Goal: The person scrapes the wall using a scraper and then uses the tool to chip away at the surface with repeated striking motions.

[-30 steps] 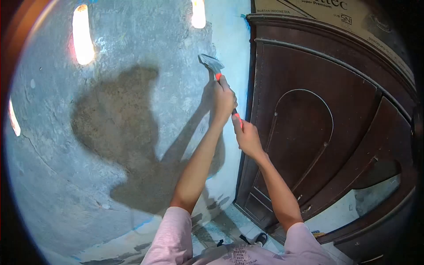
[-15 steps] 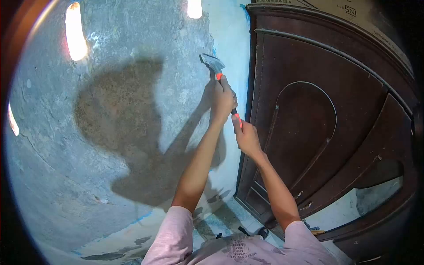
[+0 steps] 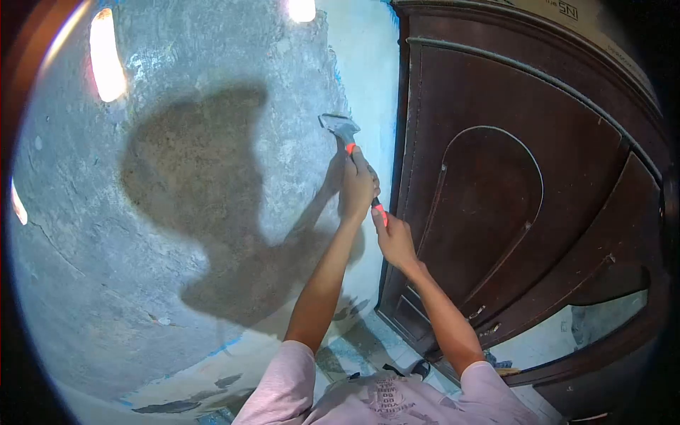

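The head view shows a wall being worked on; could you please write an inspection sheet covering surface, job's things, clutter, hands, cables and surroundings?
Surface: wall, mostly rough and grey, with a smoother pale strip beside the wardrobe.
Job's things: scraper, head raised at the wall; contact unclear.
Clutter: printed cardboard above the wardrobe.
Hands: left hand grips the scraper higher up, right hand lower.
Cables: nothing seen.
Surroundings: dark brown wardrobe right of the wall.
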Demonstrator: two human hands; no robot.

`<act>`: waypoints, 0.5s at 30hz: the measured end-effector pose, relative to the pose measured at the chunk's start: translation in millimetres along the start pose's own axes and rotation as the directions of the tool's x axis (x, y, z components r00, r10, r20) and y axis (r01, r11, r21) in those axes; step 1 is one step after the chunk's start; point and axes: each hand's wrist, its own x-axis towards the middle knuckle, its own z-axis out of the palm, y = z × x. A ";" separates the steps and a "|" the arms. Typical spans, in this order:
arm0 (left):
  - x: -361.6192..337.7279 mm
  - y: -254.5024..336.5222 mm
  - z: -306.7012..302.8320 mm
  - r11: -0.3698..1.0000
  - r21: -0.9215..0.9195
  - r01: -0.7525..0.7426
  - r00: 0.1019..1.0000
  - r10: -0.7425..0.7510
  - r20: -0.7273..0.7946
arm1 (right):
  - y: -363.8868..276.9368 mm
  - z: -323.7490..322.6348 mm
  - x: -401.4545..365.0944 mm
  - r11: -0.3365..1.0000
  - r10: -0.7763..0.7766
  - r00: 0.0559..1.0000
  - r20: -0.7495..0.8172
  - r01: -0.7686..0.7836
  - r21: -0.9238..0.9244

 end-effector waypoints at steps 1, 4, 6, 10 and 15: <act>-6.8 -10.6 -3.4 0.996 0.091 -0.013 0.999 0.017 -0.051 | 5.5 4.0 -7.8 1.000 0.024 1.000 0.021 -0.023 -0.006; -9.6 -32.1 -9.5 0.989 0.144 -0.023 0.994 0.038 -0.103 | 19.6 15.2 -19.4 1.000 0.012 1.000 0.006 -0.012 -0.014; -7.2 -18.2 -2.0 0.996 0.065 -0.063 0.992 0.069 -0.101 | 9.9 9.4 -7.4 0.999 0.044 0.998 0.035 -0.044 -0.007; 11.3 19.3 11.4 0.994 0.055 -0.093 0.996 0.093 -0.006 | -16.2 -3.4 15.0 0.998 0.016 1.000 0.007 -0.017 0.056; -14.2 -20.3 -6.5 0.995 0.101 -0.007 0.995 0.017 -0.094 | 22.7 15.9 -16.4 1.000 -0.015 1.000 -0.014 0.015 0.013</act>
